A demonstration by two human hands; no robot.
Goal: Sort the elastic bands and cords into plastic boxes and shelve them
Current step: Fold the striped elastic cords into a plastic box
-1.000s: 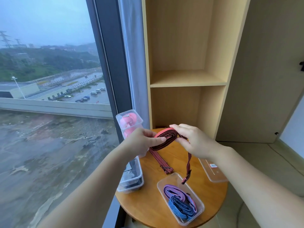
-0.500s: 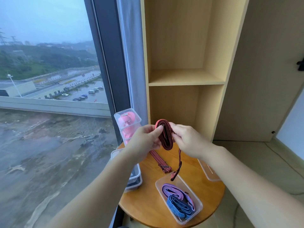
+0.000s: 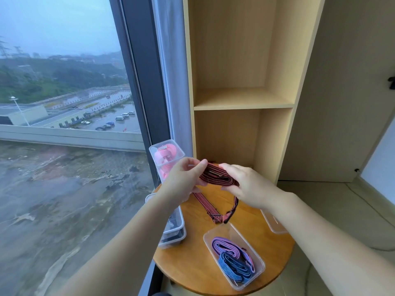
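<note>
We hold the folded red-black striped elastic band (image 3: pixel 218 175) w/ left grip (image 3: pixel 183 183) & right grip (image 3: pixel 245 185) both pinching it, ends hanging over the round bench (image 3: pixel 192 263).

High-rise room; wooden shelf (image 3: pixel 241 100), round table (image 3: pixel 192 263)

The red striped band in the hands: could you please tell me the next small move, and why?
Probably wrap one more turn onto the coil: the left hand and right hand pinch the red striped band folded, but its two loose tails hang toward the table, unwound.
</note>
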